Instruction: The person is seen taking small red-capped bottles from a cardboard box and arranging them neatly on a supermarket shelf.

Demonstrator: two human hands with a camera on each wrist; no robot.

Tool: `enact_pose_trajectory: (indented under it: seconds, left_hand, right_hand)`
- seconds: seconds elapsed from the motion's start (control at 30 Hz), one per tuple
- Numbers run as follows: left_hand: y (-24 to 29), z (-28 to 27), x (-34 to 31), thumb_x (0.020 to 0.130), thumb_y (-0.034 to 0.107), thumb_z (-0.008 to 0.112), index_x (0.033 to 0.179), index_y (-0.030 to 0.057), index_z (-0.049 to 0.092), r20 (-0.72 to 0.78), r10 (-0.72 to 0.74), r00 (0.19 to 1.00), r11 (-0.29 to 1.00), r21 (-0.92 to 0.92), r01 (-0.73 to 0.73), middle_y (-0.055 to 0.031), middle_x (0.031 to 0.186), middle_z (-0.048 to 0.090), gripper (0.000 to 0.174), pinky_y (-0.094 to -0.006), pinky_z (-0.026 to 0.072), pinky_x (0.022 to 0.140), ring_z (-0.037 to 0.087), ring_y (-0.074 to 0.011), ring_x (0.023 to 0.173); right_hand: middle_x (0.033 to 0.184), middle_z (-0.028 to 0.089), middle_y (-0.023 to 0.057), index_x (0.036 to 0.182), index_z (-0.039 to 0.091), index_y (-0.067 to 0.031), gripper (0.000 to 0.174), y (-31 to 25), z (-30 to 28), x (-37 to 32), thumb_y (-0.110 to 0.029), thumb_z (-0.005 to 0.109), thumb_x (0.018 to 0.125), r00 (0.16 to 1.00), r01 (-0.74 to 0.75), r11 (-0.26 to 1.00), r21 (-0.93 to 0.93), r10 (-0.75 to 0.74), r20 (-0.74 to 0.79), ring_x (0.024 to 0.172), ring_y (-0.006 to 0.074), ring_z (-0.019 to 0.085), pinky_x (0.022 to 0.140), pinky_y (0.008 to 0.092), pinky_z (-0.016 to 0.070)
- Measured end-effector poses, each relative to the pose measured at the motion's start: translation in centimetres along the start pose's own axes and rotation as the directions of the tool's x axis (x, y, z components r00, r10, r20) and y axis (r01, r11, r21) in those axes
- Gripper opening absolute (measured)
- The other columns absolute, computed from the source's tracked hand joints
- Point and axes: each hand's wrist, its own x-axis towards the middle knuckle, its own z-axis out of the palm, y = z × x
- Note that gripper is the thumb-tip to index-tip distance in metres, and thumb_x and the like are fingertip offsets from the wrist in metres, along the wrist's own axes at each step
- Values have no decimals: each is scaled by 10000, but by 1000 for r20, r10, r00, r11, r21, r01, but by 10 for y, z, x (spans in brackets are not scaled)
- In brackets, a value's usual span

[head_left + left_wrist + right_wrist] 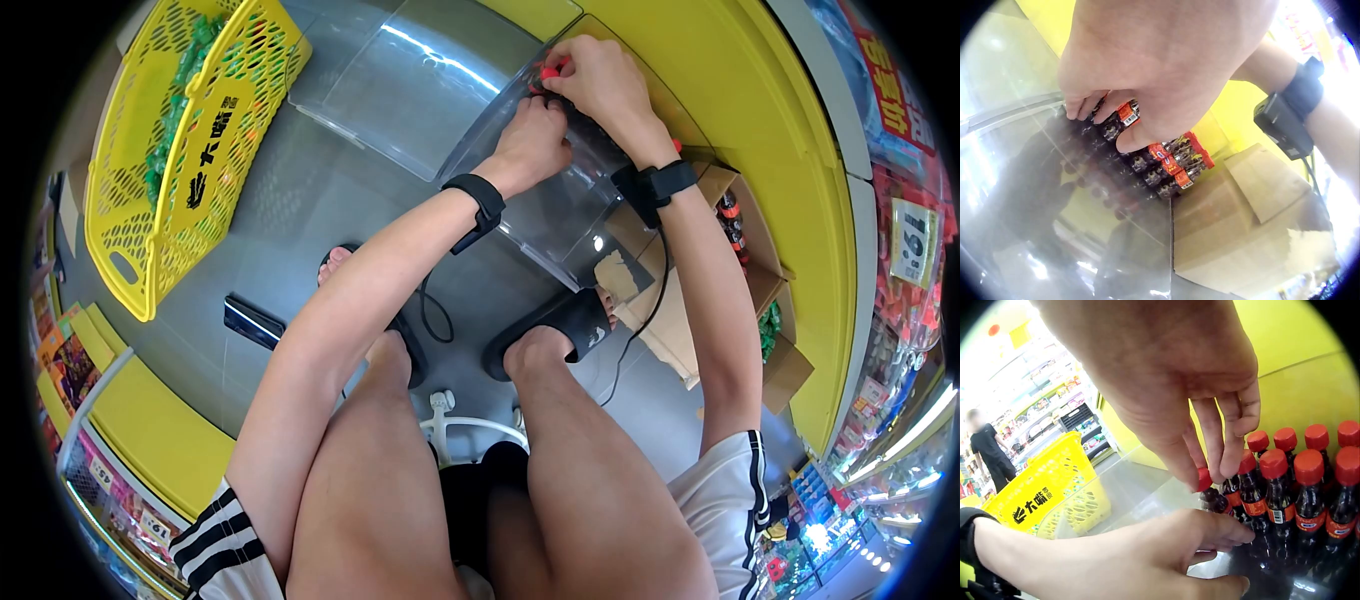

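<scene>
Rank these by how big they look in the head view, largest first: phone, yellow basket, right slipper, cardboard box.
1. Yellow basket
2. Cardboard box, partly hidden
3. Right slipper
4. Phone

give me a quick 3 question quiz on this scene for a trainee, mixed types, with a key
1. Multiple choice: what colour are the caps on the upright bottles?
a) green
b) red
c) white
2. True or false: green items lie in the yellow basket.
3. Short answer: which hand pinches a bottle by its cap?

Key:
1. b
2. True
3. The right hand
</scene>
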Motion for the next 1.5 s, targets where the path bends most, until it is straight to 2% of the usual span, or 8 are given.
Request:
enact_pose_trajectory:
  seconds: [0.5,0.67,0.87,0.97,1.07,1.23,1.43,1.5]
  left_hand:
    - [0,-1,-4,886,108,700,1274,-110,581,14,-11,1000,1000,-12,11,-326,1327,600,460,-511,527,1103,569,-474,1290]
    - [-3,4,-9,891,69,684,1239,-68,648,-42,69,997,997,29,-68,-304,1161,695,376,-530,545,1015,663,-480,1132]
    - [55,-25,-27,925,58,674,1219,-15,691,-81,216,973,949,-216,-229,-233,1145,726,303,-501,568,931,705,-456,1044]
    - [87,-39,-33,931,81,665,1161,68,715,-203,273,940,854,-399,-334,-130,1026,680,236,-486,556,909,642,-367,1052]
    - [113,-41,-27,892,53,738,1103,44,711,-293,550,782,752,-232,-617,-120,956,638,214,-448,554,835,635,-343,962]
    - [154,-38,-19,920,96,757,1006,22,704,-256,626,737,712,-199,-674,-107,934,630,126,-426,549,795,637,-320,949]
    - [182,-11,-5,829,82,768,929,40,741,-88,808,583,588,52,-807,-80,926,673,112,-412,581,797,658,-291,970]
    - [192,-3,-3,781,57,756,849,56,756,171,877,450,427,156,-891,-71,845,680,68,-398,602,809,662,-266,994]
  right_hand:
    - [917,811,146,1055,849,-115,275,-6,-16,-5,-301,846,853,999,-42,999,-29,41,-17,866,384,784,793,478,630]
    - [891,807,141,1069,846,-86,280,-15,-44,-28,-288,826,877,996,69,978,195,-57,-66,822,344,783,762,420,624]
    - [850,778,142,1055,816,-22,205,-21,-98,-88,-169,794,913,952,298,900,317,-304,-30,753,281,752,715,348,593]
    - [850,769,146,1051,802,-14,195,-21,-126,-127,-145,802,905,978,186,922,339,-208,30,749,278,749,703,342,587]
    - [847,759,141,1057,780,-3,175,-2,-139,-159,-95,796,910,988,157,935,317,-150,-45,752,267,736,697,340,568]
    - [829,747,142,1027,754,11,139,40,-154,-204,-57,790,912,995,-85,980,177,93,-36,750,252,729,695,358,555]
    - [839,758,161,1047,757,13,171,98,-143,-231,-35,765,883,972,-227,971,69,222,78,772,292,747,716,401,584]
    - [853,768,169,1044,761,12,188,115,-135,-232,-28,762,860,973,-210,978,-3,210,99,785,308,754,727,413,592]
